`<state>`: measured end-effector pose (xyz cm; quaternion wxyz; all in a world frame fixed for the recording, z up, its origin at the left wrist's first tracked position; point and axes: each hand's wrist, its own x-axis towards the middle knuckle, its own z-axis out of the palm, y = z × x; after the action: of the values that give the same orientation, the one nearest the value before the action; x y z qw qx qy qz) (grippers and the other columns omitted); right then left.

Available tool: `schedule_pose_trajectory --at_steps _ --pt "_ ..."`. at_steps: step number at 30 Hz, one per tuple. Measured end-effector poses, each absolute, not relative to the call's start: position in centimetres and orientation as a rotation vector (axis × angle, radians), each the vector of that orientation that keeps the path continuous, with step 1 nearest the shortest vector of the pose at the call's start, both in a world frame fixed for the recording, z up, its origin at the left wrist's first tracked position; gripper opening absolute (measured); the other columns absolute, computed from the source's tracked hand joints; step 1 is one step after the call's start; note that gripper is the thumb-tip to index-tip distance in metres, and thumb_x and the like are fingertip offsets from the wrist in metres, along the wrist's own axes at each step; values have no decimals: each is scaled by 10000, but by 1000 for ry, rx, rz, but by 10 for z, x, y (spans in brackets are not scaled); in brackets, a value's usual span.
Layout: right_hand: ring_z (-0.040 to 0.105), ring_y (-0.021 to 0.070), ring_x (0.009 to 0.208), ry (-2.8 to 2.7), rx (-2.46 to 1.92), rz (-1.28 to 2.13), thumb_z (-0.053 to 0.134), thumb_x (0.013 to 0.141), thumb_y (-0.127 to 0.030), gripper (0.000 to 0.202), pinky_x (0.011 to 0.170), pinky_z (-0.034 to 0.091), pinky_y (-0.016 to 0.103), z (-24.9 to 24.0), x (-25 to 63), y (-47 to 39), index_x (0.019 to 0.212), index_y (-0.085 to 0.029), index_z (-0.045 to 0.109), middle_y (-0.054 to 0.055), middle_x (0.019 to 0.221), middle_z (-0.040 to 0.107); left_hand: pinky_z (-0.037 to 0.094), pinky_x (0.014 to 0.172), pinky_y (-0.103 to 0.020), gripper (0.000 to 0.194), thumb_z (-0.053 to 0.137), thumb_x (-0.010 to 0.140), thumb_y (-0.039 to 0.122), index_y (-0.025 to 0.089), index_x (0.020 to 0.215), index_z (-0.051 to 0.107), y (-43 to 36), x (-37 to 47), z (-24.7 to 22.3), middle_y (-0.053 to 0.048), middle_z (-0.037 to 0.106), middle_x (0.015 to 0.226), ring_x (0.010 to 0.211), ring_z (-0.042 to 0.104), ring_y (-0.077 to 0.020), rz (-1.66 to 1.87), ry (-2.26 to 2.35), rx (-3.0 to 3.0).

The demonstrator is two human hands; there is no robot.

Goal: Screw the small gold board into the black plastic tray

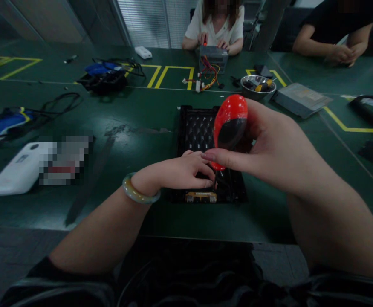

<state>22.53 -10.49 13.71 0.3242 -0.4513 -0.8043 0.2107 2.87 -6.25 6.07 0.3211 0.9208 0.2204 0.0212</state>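
In my right hand [266, 145] is a screwdriver [232, 121] with a red and black handle. My fingers wrap round the handle, and its thin shaft points down at a black plastic computer panel [199, 128]. This panel lies flat on the green table before me and has a raised diamond-patterned grid. A small tan circuit board [201, 197] with ports sits at its near edge. My left hand [188, 170], with a bangle at the wrist, rests over the panel. Its thumb and forefinger close together by the shaft's lower end; what they pinch is too hidden to name.
At left lie a white phone-like case [20, 168] and blue bundles with black cables [7, 123]. Behind the panel stands a metal bowl of tools [258, 87]; a flat grey metal box [301, 100] is beside it. Across the table, a person handles a power supply [213, 59]; another sits at right.
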Motion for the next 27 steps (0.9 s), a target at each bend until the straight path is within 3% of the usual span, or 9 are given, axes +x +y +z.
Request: schedule_pose_trajectory --at_steps 6,13,20,27 --pt "643 216 875 -1934 -1160 340 730 817 -425 293 815 534 379 145 232 -105 993 -230 600 7 926 644 255 1062 -381 189 576 934 322 272 977 753 -62 29 61 1 655 1239 1195 513 -222 128 515 2498" --pt "593 172 750 -1766 -1229 190 744 792 -325 251 666 475 318 142 245 -86 946 -232 570 -7 867 625 234 1003 -360 186 567 948 307 291 1046 724 -60 30 64 11 705 1094 1112 552 -190 280 599 2490" --pt "569 187 707 -1895 -1290 265 725 794 -332 221 691 496 354 120 245 -64 849 -217 545 22 769 616 238 883 -364 214 627 910 255 380 1018 762 -56 31 53 -7 641 988 984 497 -197 220 641 2737" --pt "610 227 778 -1986 -1312 295 692 799 -346 218 759 534 405 113 247 -62 922 -212 572 12 785 613 236 842 -361 215 577 950 410 422 1089 740 -58 35 50 -18 625 983 962 473 -207 186 611 2821"
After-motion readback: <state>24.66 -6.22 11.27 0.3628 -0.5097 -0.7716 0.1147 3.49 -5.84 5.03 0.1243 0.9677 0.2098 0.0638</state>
